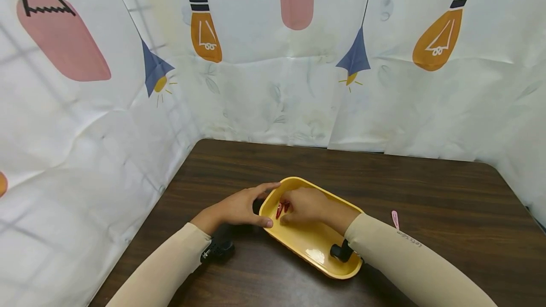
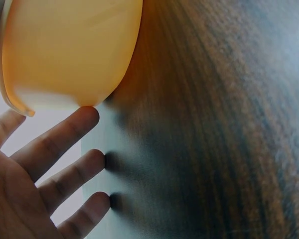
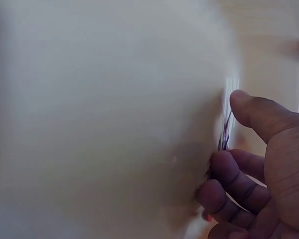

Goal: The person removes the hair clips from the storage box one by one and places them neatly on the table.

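A yellow oblong tray (image 1: 317, 250) lies slantwise on the table. My left hand (image 1: 239, 206) spans its left end, thumb at the near rim and index finger at the far rim; in the left wrist view those fingers (image 2: 65, 137) are straight and spread, one touching the tray's outer wall. Inside the tray, my right hand (image 1: 307, 206) reaches down to small red hair clips (image 1: 279, 211) at the left end. The right wrist view shows its thumb apart from its bent fingers (image 3: 224, 167), with a thin clip (image 3: 224, 137) at the gap.
A pink hair clip (image 1: 395, 219) lies on the dark wooden table (image 1: 239, 162), just beyond the right sleeve. Behind the table and along its left side hangs a white printed curtain (image 1: 264, 94). Black wrist cameras (image 1: 341, 251) sit beneath the forearms, the right one over the tray.
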`<state>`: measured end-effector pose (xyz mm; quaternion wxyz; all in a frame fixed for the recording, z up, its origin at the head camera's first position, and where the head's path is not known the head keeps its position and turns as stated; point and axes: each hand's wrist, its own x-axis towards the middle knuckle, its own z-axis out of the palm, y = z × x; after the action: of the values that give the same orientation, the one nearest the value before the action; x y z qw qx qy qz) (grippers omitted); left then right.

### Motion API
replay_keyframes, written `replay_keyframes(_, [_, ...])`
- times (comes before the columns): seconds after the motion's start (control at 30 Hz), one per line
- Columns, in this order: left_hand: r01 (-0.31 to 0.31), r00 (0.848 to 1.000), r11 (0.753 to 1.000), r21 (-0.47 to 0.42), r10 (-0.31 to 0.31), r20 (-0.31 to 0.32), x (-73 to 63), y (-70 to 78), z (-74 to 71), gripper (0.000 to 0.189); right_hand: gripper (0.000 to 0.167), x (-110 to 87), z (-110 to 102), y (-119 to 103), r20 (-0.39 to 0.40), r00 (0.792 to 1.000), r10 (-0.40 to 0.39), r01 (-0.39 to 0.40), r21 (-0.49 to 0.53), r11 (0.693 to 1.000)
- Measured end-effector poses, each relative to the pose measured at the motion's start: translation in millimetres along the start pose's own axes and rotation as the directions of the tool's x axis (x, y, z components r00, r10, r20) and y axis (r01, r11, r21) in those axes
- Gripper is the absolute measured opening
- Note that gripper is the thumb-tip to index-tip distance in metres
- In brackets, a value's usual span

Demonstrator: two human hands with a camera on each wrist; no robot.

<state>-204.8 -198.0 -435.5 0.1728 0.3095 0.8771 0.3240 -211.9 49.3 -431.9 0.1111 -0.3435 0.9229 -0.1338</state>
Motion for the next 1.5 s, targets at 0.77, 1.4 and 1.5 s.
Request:
replay_keyframes(0.77, [0.027,1.0,1.0,0.001,-0.027,0.0,1.0,1.3,0.4,0.096,0.045,3.4,5.3,-8.9,-0.046,0.996,0.075,-0.078,-0.054,0.995])
replay_keyframes(1.4, [0.023,1.0,1.0,0.008,-0.023,0.0,-0.2,2.6,-0.2,0.096,0.024,2.5,1.3,-8.5,-0.058,0.997,0.05,-0.051,-0.01,0.999])
replay_keyframes(1.5, [0.023,1.0,1.0,0.005,-0.023,-0.003,-0.5,2.9,-0.1,0.095,0.026,0.5,-3.1,-7.3,-0.068,0.996,0.053,-0.054,0.0,0.999])
